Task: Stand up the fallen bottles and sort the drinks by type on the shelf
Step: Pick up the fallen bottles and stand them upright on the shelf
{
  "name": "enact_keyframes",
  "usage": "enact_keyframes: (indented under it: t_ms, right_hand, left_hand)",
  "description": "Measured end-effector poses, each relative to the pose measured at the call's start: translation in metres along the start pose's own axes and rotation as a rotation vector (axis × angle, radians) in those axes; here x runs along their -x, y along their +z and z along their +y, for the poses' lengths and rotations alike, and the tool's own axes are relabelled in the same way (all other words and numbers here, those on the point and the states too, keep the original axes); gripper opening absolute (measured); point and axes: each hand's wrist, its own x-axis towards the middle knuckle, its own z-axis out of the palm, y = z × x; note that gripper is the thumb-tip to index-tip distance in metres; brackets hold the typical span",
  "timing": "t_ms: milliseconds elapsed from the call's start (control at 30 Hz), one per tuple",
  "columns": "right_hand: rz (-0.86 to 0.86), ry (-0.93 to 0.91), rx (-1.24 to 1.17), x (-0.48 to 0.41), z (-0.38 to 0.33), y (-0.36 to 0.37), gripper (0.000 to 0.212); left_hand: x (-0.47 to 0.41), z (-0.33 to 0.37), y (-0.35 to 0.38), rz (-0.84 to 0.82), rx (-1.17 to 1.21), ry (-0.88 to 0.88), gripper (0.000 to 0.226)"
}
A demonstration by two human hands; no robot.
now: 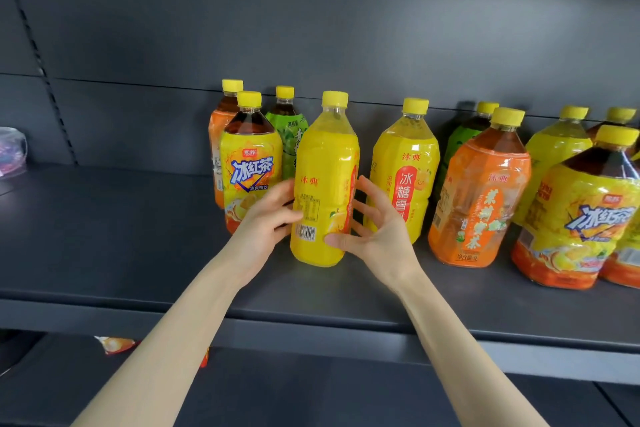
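A yellow bottle (323, 184) stands upright at the middle of the dark shelf (104, 236), its barcode side facing me. My left hand (266, 218) grips its left side. My right hand (374, 232) holds its right side, thumb pressed on the lower front and fingers spread. A second yellow bottle (403, 173) stands just right of it. To the left stand an iced-tea bottle (249, 163), an orange-label bottle (216, 149) and a green-label bottle (289, 135). All visible bottles are upright.
To the right stand an orange-label tea bottle (479, 198), a green bottle (462, 135) behind it, a yellow-green bottle (554, 156) and a large iced-tea bottle (585, 215). A plastic-wrapped item (12, 152) lies far left. Snack packets (114, 345) lie on the lower shelf.
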Motion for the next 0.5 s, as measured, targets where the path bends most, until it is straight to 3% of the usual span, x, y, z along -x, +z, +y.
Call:
enact_keyframes:
  t_ms: [100,233,400,500]
  right_hand:
    - [-0.01,-0.005,0.132,0.0,0.003,0.003,0.106]
    - [-0.085,0.047,0.165,-0.004,0.001,0.0,0.084]
    - [-0.141,0.126,0.105,-0.007,0.001,0.0,0.075]
    - [-0.089,0.089,0.236,-0.008,0.002,0.007,0.083]
  left_hand:
    - [-0.006,0.003,0.006,0.076,-0.091,0.016,0.066]
    - [-0.011,0.0,0.008,0.085,-0.417,0.09,0.094]
    - [-0.015,0.0,-0.001,0.079,-0.354,0.078,0.092]
    - [-0.014,0.004,-0.003,0.098,-0.334,0.108,0.074]
